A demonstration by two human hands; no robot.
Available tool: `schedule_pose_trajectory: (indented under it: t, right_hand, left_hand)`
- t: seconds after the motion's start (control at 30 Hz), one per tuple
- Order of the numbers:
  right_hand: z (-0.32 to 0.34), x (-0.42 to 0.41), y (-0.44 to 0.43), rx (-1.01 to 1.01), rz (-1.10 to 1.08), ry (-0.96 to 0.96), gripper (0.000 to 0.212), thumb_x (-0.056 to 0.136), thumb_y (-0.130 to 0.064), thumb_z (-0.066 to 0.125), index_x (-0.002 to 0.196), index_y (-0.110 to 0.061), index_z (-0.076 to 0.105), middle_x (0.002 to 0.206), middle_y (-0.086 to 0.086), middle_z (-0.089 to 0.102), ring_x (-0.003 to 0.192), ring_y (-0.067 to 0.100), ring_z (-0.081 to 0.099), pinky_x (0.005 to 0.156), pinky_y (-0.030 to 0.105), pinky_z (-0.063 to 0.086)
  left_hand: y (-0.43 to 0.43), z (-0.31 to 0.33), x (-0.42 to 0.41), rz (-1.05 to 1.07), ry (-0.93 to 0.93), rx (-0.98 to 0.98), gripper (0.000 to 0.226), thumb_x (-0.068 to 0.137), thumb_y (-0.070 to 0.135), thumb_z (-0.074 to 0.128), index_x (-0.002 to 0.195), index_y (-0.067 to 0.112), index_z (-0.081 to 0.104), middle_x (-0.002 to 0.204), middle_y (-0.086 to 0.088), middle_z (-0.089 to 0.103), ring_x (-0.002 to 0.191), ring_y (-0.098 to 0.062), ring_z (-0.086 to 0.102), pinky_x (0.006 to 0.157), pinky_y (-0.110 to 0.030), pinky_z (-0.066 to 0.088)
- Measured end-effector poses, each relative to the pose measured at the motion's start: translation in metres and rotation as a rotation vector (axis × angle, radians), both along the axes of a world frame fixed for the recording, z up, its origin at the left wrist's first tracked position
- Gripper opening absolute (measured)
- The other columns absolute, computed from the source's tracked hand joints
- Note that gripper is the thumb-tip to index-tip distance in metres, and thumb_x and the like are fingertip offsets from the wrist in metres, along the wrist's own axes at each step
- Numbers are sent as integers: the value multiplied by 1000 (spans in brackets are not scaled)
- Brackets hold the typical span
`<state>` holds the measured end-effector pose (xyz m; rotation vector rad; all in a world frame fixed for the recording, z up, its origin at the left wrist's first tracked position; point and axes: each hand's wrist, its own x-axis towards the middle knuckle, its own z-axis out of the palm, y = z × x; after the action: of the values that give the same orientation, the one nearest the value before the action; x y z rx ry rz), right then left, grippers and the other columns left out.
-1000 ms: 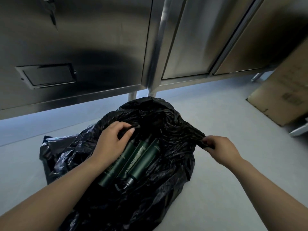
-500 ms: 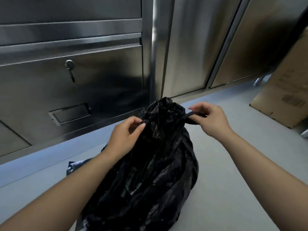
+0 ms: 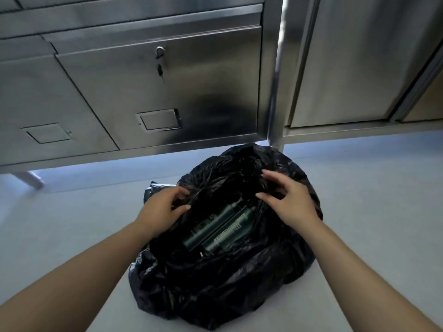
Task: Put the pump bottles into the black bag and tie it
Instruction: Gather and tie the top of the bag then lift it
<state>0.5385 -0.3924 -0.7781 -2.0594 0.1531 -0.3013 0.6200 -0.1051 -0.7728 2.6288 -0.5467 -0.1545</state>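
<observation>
- Gathering time: my left hand (image 3: 161, 210) pinched the bag (image 3: 223, 283) rim, my right hand (image 3: 291, 200) hovered spread, gripping nothing.
- Bottles (image 3: 219, 230) lay inside the bag, on the floor (image 3: 374, 192).
- Thin, slippery film, I judged; best grabbed at opposite rim edges.

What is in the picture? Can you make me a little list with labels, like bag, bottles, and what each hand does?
bag: black bag, on the floor, mouth open, not tied
bottles: dark green pump bottles lying inside the bag, side by side
left hand: left hand pinching the bag's left edge
right hand: right hand at the bag's right edge, fingers spread
behind: steel cabinet with a key hanging from its lock
</observation>
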Motion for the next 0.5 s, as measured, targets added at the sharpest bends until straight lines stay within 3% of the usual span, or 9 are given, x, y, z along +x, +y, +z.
schedule_pose_trajectory:
  t: [0.1,0.23,0.33,0.4,0.43,0.5]
  right_hand:
    - [-13,-5,9,-102,-51,-13,43,78,-31,74,119,-28,63,119,-15,60,116,4,54,91,0,31]
    - [-14,-2,0,-188,-133,-59,49,81,-38,68,128,-28,56,119,-16,53,116,5,48,99,20,36]
    - [-12,-1,-11,-234,-140,-31,45,85,-38,63,127,-24,58,116,-7,60,110,11,52,95,24,41]
    - [-10,-6,-13,-244,-203,-45,19,87,-38,60,101,-28,67,93,-10,64,91,13,57,78,13,40]
    - [-8,-9,-12,-230,-238,-66,6,88,-37,59,83,-37,62,79,-16,60,79,10,55,68,8,37]
    - [-4,-8,-9,-171,-303,-108,28,89,-34,58,64,-43,49,66,-19,53,69,4,51,61,11,35]
  left_hand:
    - [3,-14,-12,-30,18,-52,37,83,34,69,117,25,58,111,6,64,105,-12,59,88,-24,43]
    - [-31,-21,8,-56,-204,-196,53,80,39,71,127,23,53,129,3,53,122,-17,46,101,-25,33]
    - [-69,-19,28,-127,-140,-150,85,75,49,72,146,24,31,147,0,42,136,-22,35,113,-39,25]
    - [-86,-23,34,-207,-22,33,96,74,55,70,150,31,16,141,0,50,132,-21,42,115,-46,18]
    - [-88,-27,34,-232,10,111,92,76,55,68,149,32,18,134,0,57,126,-20,49,115,-47,19]
    - [-85,-32,34,-264,35,74,64,81,53,64,137,31,42,119,3,67,109,-14,61,103,-39,42]
